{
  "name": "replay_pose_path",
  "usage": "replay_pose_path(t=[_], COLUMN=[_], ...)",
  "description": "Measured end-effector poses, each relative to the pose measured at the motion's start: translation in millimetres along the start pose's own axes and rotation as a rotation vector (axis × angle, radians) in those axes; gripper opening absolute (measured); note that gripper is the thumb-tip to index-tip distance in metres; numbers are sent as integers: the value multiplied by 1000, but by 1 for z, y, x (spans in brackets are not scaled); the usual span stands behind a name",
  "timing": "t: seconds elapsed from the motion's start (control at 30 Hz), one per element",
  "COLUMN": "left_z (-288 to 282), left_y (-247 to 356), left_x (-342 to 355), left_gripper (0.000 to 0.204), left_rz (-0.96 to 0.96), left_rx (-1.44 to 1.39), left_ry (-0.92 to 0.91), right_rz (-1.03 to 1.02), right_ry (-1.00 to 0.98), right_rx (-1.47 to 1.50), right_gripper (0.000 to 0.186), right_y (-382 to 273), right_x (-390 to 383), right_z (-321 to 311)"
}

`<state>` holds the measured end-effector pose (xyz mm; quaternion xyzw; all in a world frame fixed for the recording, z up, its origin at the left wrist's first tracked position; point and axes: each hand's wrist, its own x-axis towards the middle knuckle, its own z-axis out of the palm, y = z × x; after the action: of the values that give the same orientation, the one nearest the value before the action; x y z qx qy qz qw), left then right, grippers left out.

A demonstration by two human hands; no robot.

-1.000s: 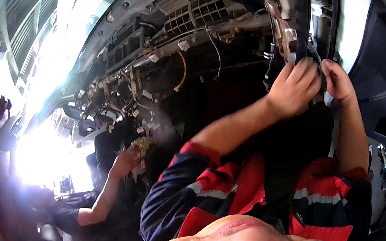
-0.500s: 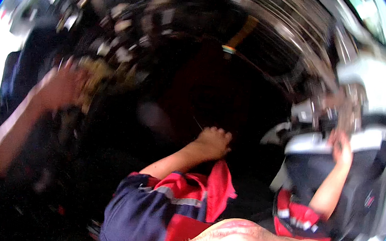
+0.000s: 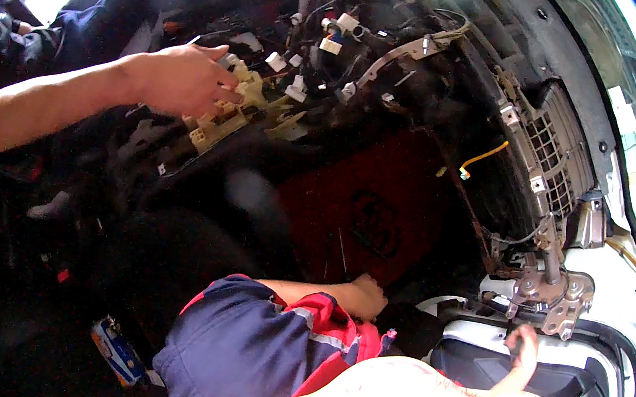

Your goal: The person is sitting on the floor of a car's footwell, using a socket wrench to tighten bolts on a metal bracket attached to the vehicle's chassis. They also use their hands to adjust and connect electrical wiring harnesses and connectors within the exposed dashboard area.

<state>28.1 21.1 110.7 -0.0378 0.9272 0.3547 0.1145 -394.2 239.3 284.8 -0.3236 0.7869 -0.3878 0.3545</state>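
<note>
My left hand [image 3: 368, 297] is closed in a fist over the dark red floor mat [image 3: 309, 209], its arm in a navy and red sleeve [image 3: 237, 339]. A thin pale rod or line [image 3: 342, 251] shows just beyond the fist; I cannot tell whether it is held. At the lower right, my right hand [image 3: 524, 352] is raised at the white car door's [image 3: 476, 333] upper edge, below the door hinge [image 3: 552, 295]. Its thumb and fingers look apart, with nothing seen between them. Another person's hand [image 3: 182, 80] touches a cream fuse-box-like plastic block [image 3: 247, 95] at the left.
Loose wiring with white connectors [image 3: 296, 89] fills the stripped dashboard area. A yellow wire [image 3: 486, 157] hangs at the far side, near a metal bracket [image 3: 411, 51] and a black grille [image 3: 558, 149]. On the dark left side lies a blue, white and orange package [image 3: 118, 352].
The view has swung and is sharper. Both my hands appear lower in the picture, the left still closed. The other person's hand now lies against the cream block.
</note>
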Motion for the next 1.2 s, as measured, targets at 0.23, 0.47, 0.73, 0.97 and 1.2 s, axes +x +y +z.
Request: replay_pose_path(t=[0.23,0.47,0.73,0.97,1.2], left_z=[21,7,17,12,18], left_y=[-7,-3,-12,-9,-13], left_x=[14,18,23,33,34], left_gripper=[42,42,42,40,43], left_rz=[53,-36,-116,-52,-180], left_rx=[-11,-15,-31,-51,-33], left_ry=[-25,-103,82,29,73], right_rz=[242,-34,164,84,38], right_ry=[23,113,23,67,70], right_rx=[-87,299,-40,-328,-34], right_gripper=[22,24,17,34,29], right_y=[0,7,-28,-3,3], right_x=[9,-1,-3,-7,5], right_z=[23,2,18,39,44])
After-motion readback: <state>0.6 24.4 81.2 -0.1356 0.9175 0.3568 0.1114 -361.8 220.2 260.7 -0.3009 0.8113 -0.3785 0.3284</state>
